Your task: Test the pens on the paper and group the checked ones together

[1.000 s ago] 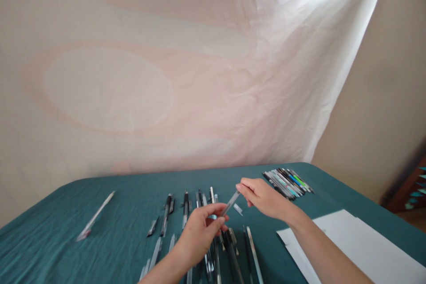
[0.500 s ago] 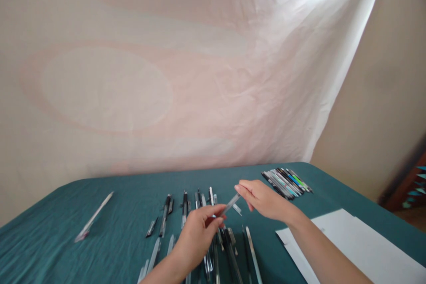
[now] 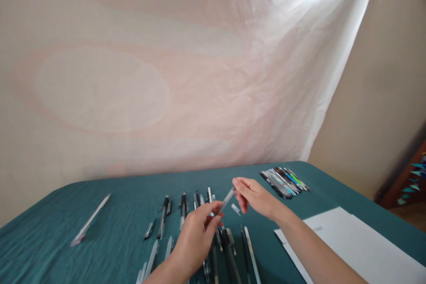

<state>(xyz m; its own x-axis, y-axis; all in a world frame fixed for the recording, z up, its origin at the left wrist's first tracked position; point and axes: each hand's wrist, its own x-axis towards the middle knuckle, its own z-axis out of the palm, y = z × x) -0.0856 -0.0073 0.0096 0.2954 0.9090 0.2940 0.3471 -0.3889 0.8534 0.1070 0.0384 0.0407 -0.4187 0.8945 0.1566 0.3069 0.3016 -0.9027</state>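
Observation:
A slim, clear pen (image 3: 227,200) slants upward between my two hands above the middle of the table. Its lower end is pinched in my left hand (image 3: 199,230), the thumb and fingers closed on it. At the upper tip, my right hand (image 3: 255,196) is closed, with thumb and forefinger gripping the end. Beneath and around my left hand lie several pens (image 3: 229,253), partly hidden by it. A pale pen cap (image 3: 235,209) rests on the cloth just beyond the held pen. A dark pen cap (image 3: 149,229) lies farther left, beside a black pen (image 3: 163,217).
Green cloth (image 3: 126,213) covers the table. A row of pens (image 3: 284,183) sits at the far right. White paper sheets (image 3: 353,244) lie under my right forearm. One wrapped-looking long pen (image 3: 90,221) is off to the left. Behind hangs a pale sheet (image 3: 199,75).
The held pen stands slightly steeper than before. My right hand has shifted a little to the left and up, and the whole view has drifted slightly.

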